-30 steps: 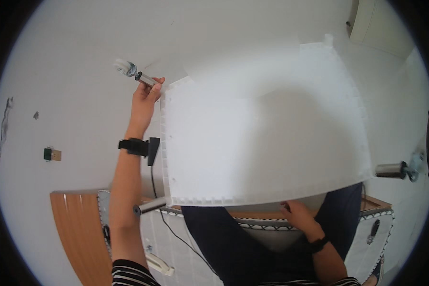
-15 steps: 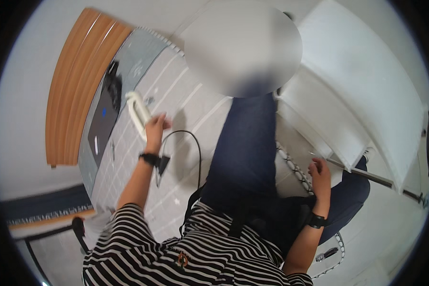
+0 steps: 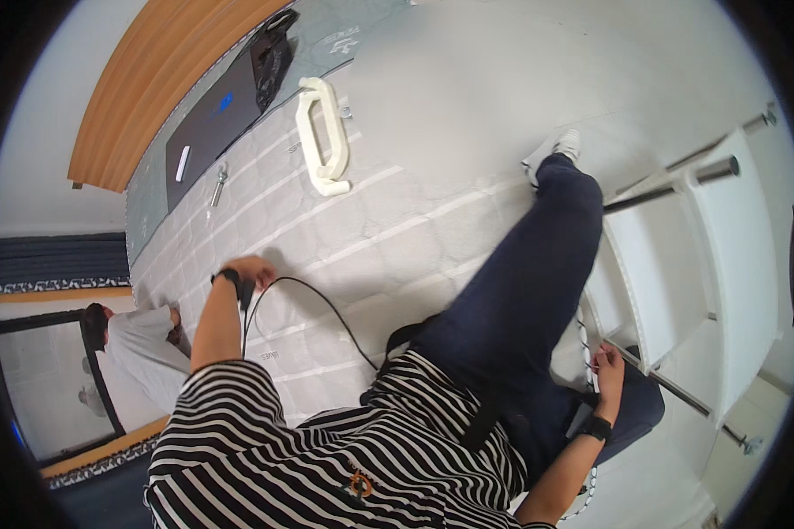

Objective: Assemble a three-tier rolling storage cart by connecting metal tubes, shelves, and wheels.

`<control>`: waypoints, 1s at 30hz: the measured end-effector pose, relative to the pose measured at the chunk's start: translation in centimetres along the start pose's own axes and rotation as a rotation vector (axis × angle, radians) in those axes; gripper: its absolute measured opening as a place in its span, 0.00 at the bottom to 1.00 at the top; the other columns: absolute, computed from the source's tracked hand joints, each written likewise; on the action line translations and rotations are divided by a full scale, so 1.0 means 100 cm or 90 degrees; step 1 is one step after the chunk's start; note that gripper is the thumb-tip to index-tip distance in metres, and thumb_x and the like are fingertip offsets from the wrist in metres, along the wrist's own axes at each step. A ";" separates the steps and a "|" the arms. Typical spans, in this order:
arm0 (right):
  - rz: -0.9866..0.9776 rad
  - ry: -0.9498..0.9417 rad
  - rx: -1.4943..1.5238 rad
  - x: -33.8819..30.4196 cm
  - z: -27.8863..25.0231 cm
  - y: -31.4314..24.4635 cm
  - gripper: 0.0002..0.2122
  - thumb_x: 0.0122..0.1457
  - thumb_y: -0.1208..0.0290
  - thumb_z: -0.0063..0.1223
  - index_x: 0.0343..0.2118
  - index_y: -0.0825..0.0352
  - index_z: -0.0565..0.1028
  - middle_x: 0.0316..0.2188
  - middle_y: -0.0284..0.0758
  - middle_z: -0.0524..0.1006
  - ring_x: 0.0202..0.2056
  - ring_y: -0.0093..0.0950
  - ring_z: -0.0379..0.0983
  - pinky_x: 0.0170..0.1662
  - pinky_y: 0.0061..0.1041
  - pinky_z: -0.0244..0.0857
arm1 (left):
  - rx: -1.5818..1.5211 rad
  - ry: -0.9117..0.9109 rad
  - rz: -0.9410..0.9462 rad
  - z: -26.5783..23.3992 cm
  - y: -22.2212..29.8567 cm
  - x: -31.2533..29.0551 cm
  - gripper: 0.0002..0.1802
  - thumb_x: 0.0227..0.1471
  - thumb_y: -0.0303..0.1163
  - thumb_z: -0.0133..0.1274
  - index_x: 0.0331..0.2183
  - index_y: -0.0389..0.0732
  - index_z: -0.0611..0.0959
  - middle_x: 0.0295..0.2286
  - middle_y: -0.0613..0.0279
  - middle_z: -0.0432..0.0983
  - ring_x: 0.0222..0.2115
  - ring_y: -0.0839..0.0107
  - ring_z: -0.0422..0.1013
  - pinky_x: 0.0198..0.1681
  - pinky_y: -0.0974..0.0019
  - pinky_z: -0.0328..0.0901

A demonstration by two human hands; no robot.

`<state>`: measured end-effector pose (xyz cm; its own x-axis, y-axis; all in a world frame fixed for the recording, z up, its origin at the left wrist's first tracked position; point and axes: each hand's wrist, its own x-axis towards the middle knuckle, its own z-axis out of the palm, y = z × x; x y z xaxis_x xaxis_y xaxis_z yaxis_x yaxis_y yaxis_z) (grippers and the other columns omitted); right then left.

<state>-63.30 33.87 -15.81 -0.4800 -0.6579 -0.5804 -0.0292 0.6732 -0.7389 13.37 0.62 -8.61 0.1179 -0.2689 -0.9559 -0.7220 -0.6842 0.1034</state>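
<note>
My left hand hovers over a pale quilted mattress, its fingers loosely bent and holding nothing I can see. A thin black cable runs from the black wrist strap toward my waist. Farther off lies a cream plastic looped frame, apart from that hand. On the right, my right hand is beside a white rack with metal tubes, fingers slightly curled and apart. It appears to hold nothing; whether it touches the rack I cannot tell.
A dark flat laptop-like thing, a black plastic bag and a small metal tool lie by the wooden headboard. Another person in a grey shirt is at the left. My leg stretches toward the rack.
My left hand has come back from the lower end of the cream frame, which now lies apart from it. The view has turned, and the rack appears farther right. The other person has come into view.
</note>
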 end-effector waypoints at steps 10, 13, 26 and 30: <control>0.032 0.133 -0.181 -0.002 0.027 -0.026 0.12 0.54 0.68 0.47 0.33 0.73 0.74 0.25 0.37 0.75 0.27 0.26 0.70 0.33 0.26 0.64 | 0.846 0.781 -0.061 -0.296 -0.041 0.143 0.21 0.46 0.48 0.48 0.30 0.40 0.82 0.30 0.55 0.78 0.35 0.57 0.72 0.41 0.57 0.62; 0.031 0.194 -0.245 -0.004 0.025 -0.015 0.13 0.53 0.65 0.48 0.33 0.72 0.76 0.27 0.43 0.77 0.31 0.35 0.74 0.38 0.31 0.65 | 0.795 0.789 0.087 -0.314 -0.019 0.172 0.19 0.49 0.50 0.46 0.26 0.47 0.84 0.26 0.59 0.79 0.30 0.61 0.73 0.35 0.59 0.65; -0.038 0.239 -0.071 -0.049 0.024 -0.099 0.11 0.57 0.68 0.47 0.36 0.72 0.73 0.25 0.40 0.76 0.29 0.29 0.74 0.34 0.26 0.67 | -0.495 0.590 0.582 -0.143 0.068 0.090 0.16 0.52 0.29 0.45 0.39 0.28 0.77 0.41 0.44 0.72 0.40 0.58 0.71 0.42 0.64 0.70; -0.180 0.295 -0.060 -0.075 0.027 -0.166 0.10 0.59 0.71 0.46 0.39 0.71 0.72 0.27 0.37 0.76 0.29 0.25 0.74 0.35 0.23 0.67 | -0.539 0.202 0.791 0.067 0.212 -0.032 0.22 0.57 0.37 0.43 0.48 0.31 0.71 0.47 0.53 0.68 0.49 0.67 0.64 0.50 0.63 0.61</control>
<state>-56.91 26.69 -0.11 -0.7777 -0.6136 -0.1368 -0.2810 0.5339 -0.7975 -6.86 -8.44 -5.16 -0.0315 -0.9973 -0.0660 0.1034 -0.0690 0.9922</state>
